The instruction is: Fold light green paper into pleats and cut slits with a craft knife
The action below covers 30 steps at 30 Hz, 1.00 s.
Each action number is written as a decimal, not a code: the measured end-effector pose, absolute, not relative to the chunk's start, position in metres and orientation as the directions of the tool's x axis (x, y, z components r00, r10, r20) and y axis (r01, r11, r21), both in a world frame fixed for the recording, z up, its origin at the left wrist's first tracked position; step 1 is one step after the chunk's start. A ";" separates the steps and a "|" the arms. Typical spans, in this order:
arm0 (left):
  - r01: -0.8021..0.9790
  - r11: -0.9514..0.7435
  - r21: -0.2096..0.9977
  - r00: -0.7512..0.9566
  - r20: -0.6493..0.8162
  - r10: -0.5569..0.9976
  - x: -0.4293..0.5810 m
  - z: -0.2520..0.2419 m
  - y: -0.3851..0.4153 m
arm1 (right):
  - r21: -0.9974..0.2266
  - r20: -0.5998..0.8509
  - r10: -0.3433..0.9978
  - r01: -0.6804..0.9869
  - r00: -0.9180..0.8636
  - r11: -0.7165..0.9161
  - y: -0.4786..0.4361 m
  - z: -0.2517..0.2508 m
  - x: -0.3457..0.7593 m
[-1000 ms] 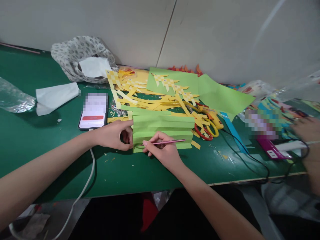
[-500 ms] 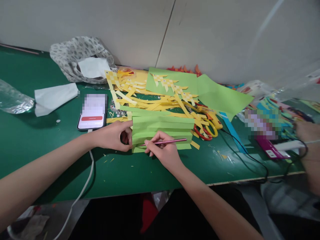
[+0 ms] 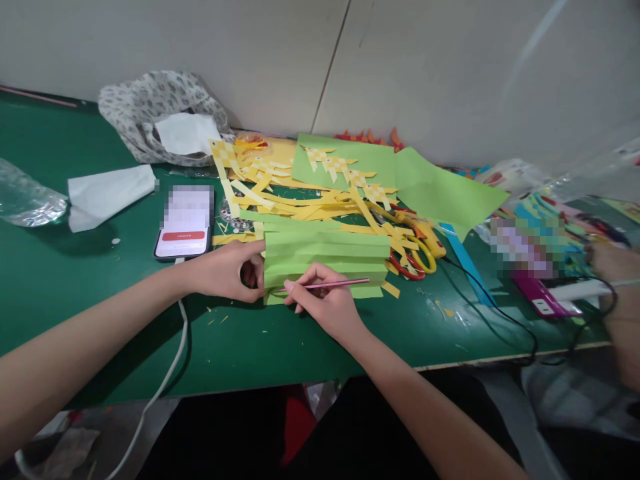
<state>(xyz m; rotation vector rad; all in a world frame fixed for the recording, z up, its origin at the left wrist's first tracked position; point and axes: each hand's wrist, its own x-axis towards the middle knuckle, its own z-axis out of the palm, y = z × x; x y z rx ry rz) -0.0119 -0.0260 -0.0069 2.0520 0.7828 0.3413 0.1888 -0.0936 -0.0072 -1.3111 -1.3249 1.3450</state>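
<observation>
A light green sheet of paper (image 3: pixel 325 248) with several crosswise folds lies on the green table in front of me. My left hand (image 3: pixel 240 272) pinches its left edge, the fingertips partly hidden behind the paper. In my right hand (image 3: pixel 324 293) is a slim pink pencil (image 3: pixel 354 283), held almost level between thumb and fingers. Its tip points left, over the lower fold of the sheet, close to my left fingers. Beyond the sheet lie yellow paper strips (image 3: pixel 310 207) and woven yellow paper fish (image 3: pixel 357 179).
A phone (image 3: pixel 184 223) on a white cable lies left, near a cloth bag (image 3: pixel 145 113). To the right are scissors (image 3: pixel 425 257), a yellow glue gun (image 3: pixel 431 239) with a black cord, a blue strip (image 3: pixel 467 267) and a purple power bank (image 3: pixel 543 297). Another person's arm (image 3: pixel 620 307) is at the far right.
My right hand and the pencil have slid slightly left along the lower fold. My left hand keeps its pinch on the paper's edge.
</observation>
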 end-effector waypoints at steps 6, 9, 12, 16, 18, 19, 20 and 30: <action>0.409 -0.399 0.821 0.761 -0.065 0.645 -0.012 -0.007 -0.026 | -0.990 -0.105 0.986 0.109 -0.127 -0.092 -0.093 -0.007 0.189; 0.415 -0.410 0.812 0.762 -0.064 0.644 -0.011 -0.006 -0.026 | -0.989 -0.102 0.985 0.122 -0.143 -0.085 -0.093 -0.008 0.189; 0.415 -0.416 0.809 0.761 -0.058 0.646 -0.012 -0.006 -0.026 | -0.991 -0.082 0.989 0.114 -0.123 -0.068 -0.093 -0.008 0.189; 0.410 -0.419 0.810 0.763 -0.052 0.645 -0.011 -0.006 -0.026 | -0.990 -0.085 0.987 0.121 -0.136 -0.069 -0.093 -0.008 0.189; 0.411 -0.418 0.810 0.764 -0.056 0.643 -0.011 -0.006 -0.026 | -0.989 -0.085 0.986 0.134 -0.144 -0.066 -0.094 -0.008 0.190; 0.413 -0.416 0.810 0.764 -0.059 0.643 -0.011 -0.006 -0.026 | -0.989 -0.082 0.987 0.134 -0.141 -0.063 -0.094 -0.008 0.190; 0.415 -0.413 0.811 0.762 -0.062 0.644 -0.011 -0.006 -0.026 | -0.990 -0.077 0.988 0.130 -0.135 -0.059 -0.094 -0.008 0.190; 0.404 -0.427 0.809 0.764 -0.043 0.644 -0.012 -0.007 -0.026 | -0.990 -0.065 0.990 0.133 -0.122 -0.048 -0.094 -0.007 0.190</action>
